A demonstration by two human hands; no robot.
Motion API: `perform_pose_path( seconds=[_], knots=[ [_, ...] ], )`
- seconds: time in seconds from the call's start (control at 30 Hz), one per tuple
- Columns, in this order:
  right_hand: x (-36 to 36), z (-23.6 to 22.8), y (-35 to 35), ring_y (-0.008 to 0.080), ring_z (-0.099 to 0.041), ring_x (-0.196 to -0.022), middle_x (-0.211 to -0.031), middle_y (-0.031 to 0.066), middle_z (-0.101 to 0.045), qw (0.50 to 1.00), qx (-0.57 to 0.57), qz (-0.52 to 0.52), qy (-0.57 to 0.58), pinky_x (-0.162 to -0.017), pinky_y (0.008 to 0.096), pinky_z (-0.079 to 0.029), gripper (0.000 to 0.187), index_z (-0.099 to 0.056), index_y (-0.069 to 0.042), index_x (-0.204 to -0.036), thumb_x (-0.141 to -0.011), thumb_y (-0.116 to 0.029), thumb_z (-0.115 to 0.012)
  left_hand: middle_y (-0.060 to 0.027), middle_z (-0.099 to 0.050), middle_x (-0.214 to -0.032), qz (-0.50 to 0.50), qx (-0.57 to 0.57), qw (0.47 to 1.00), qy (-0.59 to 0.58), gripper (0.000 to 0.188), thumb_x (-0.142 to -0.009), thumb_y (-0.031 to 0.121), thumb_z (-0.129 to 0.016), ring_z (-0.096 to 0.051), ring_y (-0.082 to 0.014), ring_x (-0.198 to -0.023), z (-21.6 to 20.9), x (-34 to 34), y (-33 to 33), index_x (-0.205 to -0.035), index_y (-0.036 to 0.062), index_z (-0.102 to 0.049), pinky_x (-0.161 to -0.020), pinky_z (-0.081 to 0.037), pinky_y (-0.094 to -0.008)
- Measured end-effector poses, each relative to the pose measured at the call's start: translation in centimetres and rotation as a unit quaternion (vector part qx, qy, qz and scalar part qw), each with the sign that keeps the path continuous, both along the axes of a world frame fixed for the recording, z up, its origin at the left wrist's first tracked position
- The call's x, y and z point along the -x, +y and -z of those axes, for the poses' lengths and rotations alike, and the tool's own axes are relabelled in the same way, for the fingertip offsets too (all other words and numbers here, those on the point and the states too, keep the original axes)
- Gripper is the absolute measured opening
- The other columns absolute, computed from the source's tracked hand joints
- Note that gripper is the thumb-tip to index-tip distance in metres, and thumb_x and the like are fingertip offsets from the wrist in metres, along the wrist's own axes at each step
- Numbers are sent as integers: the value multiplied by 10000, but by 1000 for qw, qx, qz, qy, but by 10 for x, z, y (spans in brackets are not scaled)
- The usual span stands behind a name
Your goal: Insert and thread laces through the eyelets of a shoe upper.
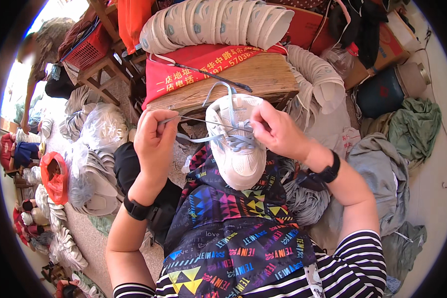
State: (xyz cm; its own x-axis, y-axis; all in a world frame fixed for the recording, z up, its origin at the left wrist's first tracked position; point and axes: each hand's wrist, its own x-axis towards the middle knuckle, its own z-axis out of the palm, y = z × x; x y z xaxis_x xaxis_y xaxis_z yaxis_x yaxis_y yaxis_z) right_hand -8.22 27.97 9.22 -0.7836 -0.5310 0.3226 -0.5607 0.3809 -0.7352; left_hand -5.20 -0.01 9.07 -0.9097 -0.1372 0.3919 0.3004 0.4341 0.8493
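A white sneaker rests toe toward me over my apron-covered lap, its heel end against a wooden block. Pale blue-grey shoelace runs across its front, and one loose end loops up over the opening. To the left of the shoe, my left hand pinches a thin strand of lace, pulled taut across the shoe. At the shoe's right side my right hand is closed, thumb against forefinger, where that strand ends. Its fingertips partly hide the lace there.
Stacked pale shoe pieces curve across a red cloth on the block. A thin dark tool lies on it. Another row hangs at the right. Bundled grey laces lie by my right side; bagged shoe pieces are left.
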Motion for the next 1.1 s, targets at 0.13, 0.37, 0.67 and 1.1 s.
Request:
perform_pose_path(
  seconds=[0.13,0.37,0.67,1.1],
  knots=[
    [15,0,70,356,-567,-687,-805,145,-498,942,-218,17,256,-576,432,-483,228,-461,-53,-950,-792,-47,-626,74,-459,-766,14,-71,997,-17,48,-911,12,-644,-385,-7,-674,18,11,0,-956,20,-630,-597,-335,-174],
    [16,-10,109,308,-574,-781,-850,118,-492,901,-290,-8,321,-673,391,-494,302,-476,-50,-945,-709,-34,-664,82,-513,-806,163,-274,923,-215,60,-916,71,-641,-425,-1,-723,19,5,-6,-942,36,-599,-652,-339,-170],
    [34,-23,151,333,-578,-813,-877,127,-526,867,-335,15,369,-701,417,-492,277,-483,-44,-979,-750,-49,-639,29,-465,-837,395,-247,843,-270,216,-914,145,-616,-414,-71,-794,8,7,1,-738,51,-533,-712,-341,-229],
    [43,-48,252,356,-583,-869,-943,150,-535,801,-418,134,406,-767,410,-510,346,-493,-41,-1035,-729,1,-649,-81,-495,-824,203,177,959,88,215,-723,103,-756,-531,-271,-767,26,20,57,-665,16,-569,-689,-439,-375]
  ],
)
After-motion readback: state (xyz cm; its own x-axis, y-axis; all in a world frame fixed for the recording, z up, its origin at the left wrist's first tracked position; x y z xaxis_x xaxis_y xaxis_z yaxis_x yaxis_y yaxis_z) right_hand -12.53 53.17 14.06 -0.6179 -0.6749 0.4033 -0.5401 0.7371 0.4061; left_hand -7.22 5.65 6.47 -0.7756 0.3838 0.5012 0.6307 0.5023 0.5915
